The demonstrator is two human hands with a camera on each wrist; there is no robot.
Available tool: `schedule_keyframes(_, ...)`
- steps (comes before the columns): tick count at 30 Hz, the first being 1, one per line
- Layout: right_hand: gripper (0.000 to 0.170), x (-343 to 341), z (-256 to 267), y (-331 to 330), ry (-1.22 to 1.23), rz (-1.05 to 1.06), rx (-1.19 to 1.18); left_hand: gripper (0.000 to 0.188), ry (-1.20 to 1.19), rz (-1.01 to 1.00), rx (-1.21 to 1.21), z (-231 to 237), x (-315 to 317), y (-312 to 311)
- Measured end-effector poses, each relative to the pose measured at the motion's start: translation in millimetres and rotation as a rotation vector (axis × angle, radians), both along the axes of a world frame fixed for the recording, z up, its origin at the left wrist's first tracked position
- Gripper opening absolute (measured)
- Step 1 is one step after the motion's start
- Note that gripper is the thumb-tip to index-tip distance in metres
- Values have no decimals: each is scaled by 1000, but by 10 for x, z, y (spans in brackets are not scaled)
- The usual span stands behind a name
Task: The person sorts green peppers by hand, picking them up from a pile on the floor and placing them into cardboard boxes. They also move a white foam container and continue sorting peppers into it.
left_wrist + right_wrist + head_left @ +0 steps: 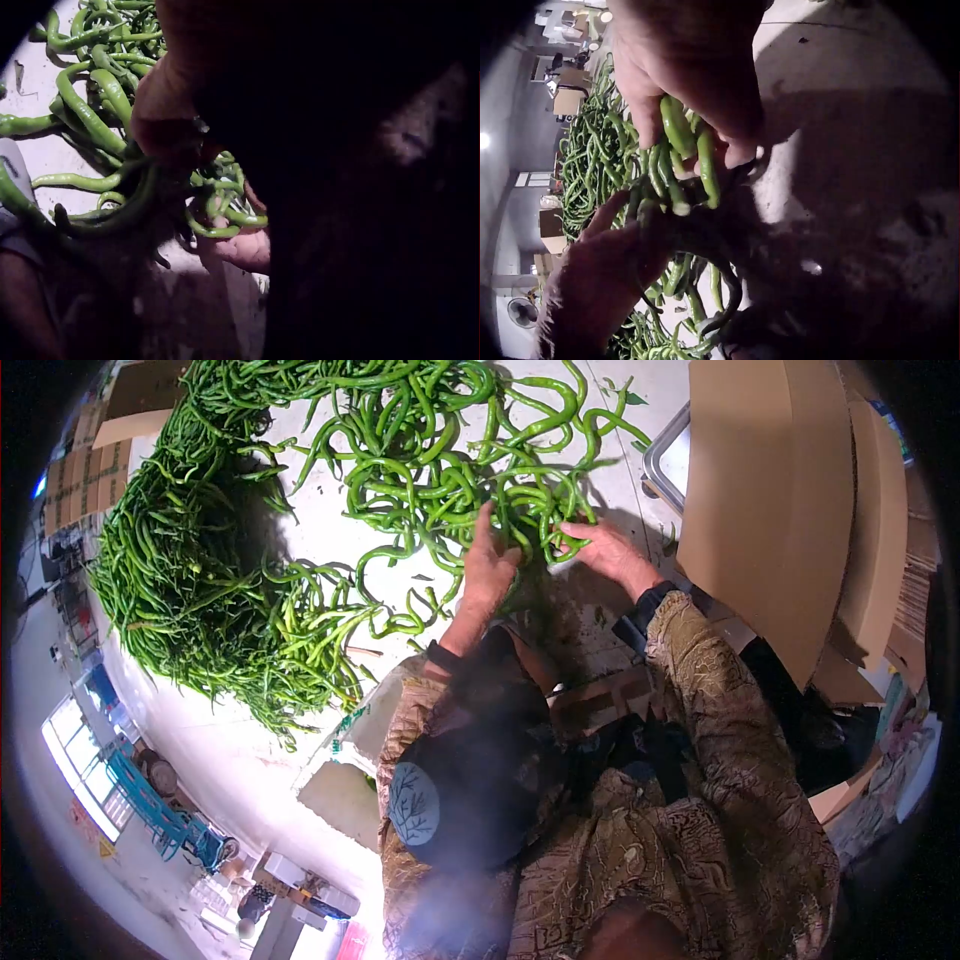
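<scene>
Long, curved green chili peppers (430,490) lie loosely spread on a pale surface in front of me. My right hand (612,552) grips several of these chili peppers (677,127), their ends showing between thumb and fingers in the right wrist view. Close on its left, my left hand (487,572) has its index finger stretched forward over the spread peppers. In the right wrist view, darker curved peppers (731,300) hang out at the left hand's thumb side. The left wrist view shows that hand (161,105) mostly in shadow, peppers emerging below it.
A large heap of thinner green peppers (190,560) curves along the left. Tall cardboard (770,510) stands at the right, beside a grey-rimmed tray (668,460). A white foam box (345,790) sits near my left sleeve.
</scene>
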State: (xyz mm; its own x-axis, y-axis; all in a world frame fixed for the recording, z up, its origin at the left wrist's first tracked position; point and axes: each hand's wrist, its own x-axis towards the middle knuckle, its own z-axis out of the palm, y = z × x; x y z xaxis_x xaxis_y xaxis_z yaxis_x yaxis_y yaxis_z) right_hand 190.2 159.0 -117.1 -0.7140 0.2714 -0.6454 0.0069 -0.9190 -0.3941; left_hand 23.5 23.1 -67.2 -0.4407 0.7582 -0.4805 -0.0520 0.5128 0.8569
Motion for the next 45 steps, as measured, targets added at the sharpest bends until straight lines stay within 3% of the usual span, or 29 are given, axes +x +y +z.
schedule_keyframes(2,30,-91,133,-49,-131,94,204,72,-11,6,78,-75,10,71)
schedule_keyframes(3,39,-128,148,-46,-150,149,299,73,-23,16,159,-27,6,122)
schedule_keyframes(4,39,-148,172,-62,-151,150,299,73,-23,17,158,32,-5,147)
schedule_keyframes(6,52,-187,282,-109,-263,172,574,78,-344,119,8,229,-50,254)
schedule_keyframes(7,60,-226,585,-114,-249,275,782,86,-344,111,71,328,-8,270)
schedule_keyframes(8,60,-267,565,-198,-348,317,1007,86,-342,114,75,384,-3,271)
schedule_keyframes(10,63,-331,816,-359,-565,384,1254,92,-356,-31,133,571,30,294)
schedule_keyframes(11,67,-362,939,-447,-597,378,1374,94,-404,15,171,741,105,313)
schedule_keyframes(12,70,-369,940,-525,-563,347,1411,94,-401,14,178,866,105,345)
schedule_keyframes(14,69,-437,1316,-580,-441,270,1575,88,-568,258,136,1028,85,364)
schedule_keyframes(15,68,-500,1459,-619,-439,304,1609,82,-540,319,153,1070,71,374)
schedule_keyframes(17,64,-589,1754,-667,-407,407,1661,54,-471,377,161,1246,-25,409)
schedule_keyframes(19,64,-675,2006,-684,-337,347,1790,27,-529,420,155,1408,-287,437)
schedule_keyframes(22,59,-705,2367,-731,-246,229,1920,38,-462,402,171,1856,-547,339)
schedule_keyframes(24,47,-578,2741,-682,-74,244,2039,48,-579,285,299,2136,-740,212)
schedule_keyframes(25,32,-535,2840,-698,32,87,1991,51,-576,267,349,2328,-773,162)
schedule_keyframes(28,24,-227,3110,-711,23,-109,1886,59,-555,182,460,2860,-869,-50)
schedule_keyframes(30,18,-23,3350,-670,-146,-166,1769,62,-479,152,542,3129,-871,-165)
schedule_keyframes(34,12,262,3546,-547,-119,-304,1317,69,-412,92,571,3603,-776,-354)
schedule_keyframes(36,17,364,3664,-528,-171,-270,1392,69,-404,100,563,3749,-658,-422)
schedule_keyframes(38,25,403,3829,-536,-155,6,1380,71,-370,104,605,3790,-497,-440)
schedule_keyframes(39,34,428,3764,-545,-95,132,1260,73,-378,140,643,3795,-367,-412)
schedule_keyframes(40,32,399,3752,-607,-37,134,1274,75,-396,150,631,3792,-279,-421)
schedule_keyframes(42,29,439,3668,-581,60,246,1534,77,-446,111,624,3746,-119,-463)
schedule_keyframes(44,22,493,3716,-595,61,313,1438,79,-520,145,689,3687,56,-470)
schedule_keyframes(45,21,524,3720,-616,166,239,1224,79,-562,174,723,3628,135,-485)
